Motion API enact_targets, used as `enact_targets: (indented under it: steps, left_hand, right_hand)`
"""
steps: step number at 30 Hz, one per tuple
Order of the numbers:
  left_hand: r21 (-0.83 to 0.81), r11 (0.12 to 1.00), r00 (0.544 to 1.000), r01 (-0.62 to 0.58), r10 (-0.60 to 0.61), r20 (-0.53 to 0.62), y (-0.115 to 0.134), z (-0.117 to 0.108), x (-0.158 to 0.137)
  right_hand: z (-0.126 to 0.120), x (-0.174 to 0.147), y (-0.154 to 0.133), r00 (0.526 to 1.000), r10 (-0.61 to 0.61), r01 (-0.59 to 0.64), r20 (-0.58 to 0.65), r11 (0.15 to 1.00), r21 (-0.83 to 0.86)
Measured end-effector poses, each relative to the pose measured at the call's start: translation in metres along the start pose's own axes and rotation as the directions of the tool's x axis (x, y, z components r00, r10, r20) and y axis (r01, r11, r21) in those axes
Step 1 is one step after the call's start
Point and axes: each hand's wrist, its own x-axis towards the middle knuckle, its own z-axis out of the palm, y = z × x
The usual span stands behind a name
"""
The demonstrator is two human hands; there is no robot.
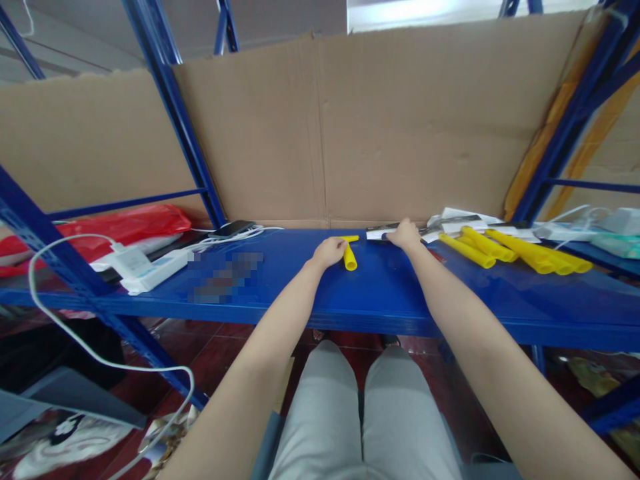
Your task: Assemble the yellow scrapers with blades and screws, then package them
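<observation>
My left hand is closed at the fingertips on a short yellow tube, whose round open end faces me. A thin yellow strip juts out just behind the tube; whether the two are joined I cannot tell. Further right, my right hand lies with curled fingers over a flat black-and-white piece near the back of the blue shelf. Something small and dark shows at its fingertips, too small to name. Several yellow tubes lie to the right of that hand.
White papers lie behind the yellow tubes. At left are a white power strip with a plugged-in charger, a dark phone and a red bag. A cardboard sheet walls the back, between blue posts.
</observation>
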Motion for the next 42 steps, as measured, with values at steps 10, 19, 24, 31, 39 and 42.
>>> enact_targets:
  steps: [10,19,24,31,39,42]
  left_hand:
    - [0.015,0.997,0.997,0.078,-0.078,0.001,0.004,-0.012,-0.005]
    - [-0.117,0.982,0.979,0.151,-0.132,0.158,0.007,-0.013,-0.004]
    - [-0.104,0.964,0.963,0.245,-0.229,0.142,0.006,-0.012,-0.002]
    - [-0.392,0.81,0.899,0.437,-0.397,0.183,0.006,-0.014,-0.002]
    - [-0.638,0.541,0.825,0.547,-0.479,0.301,0.006,-0.022,-0.001]
    - [-0.697,0.475,0.823,0.537,-0.478,0.308,0.005,-0.022,0.002]
  right_hand:
    - [0.003,0.007,-0.003,0.996,-0.058,0.077,-0.073,0.951,0.299]
    - [0.021,0.018,-0.002,0.99,-0.115,0.142,-0.086,0.864,0.482]
    - [0.021,0.014,-0.008,0.985,-0.17,0.159,-0.024,0.849,0.503]
    - [0.015,0.002,-0.018,0.985,-0.154,0.084,0.076,0.817,0.57]
    - [0.013,-0.004,-0.02,0.975,-0.187,0.065,0.124,0.764,0.642]
    - [0.01,-0.01,-0.021,0.962,-0.234,0.077,0.142,0.728,0.681]
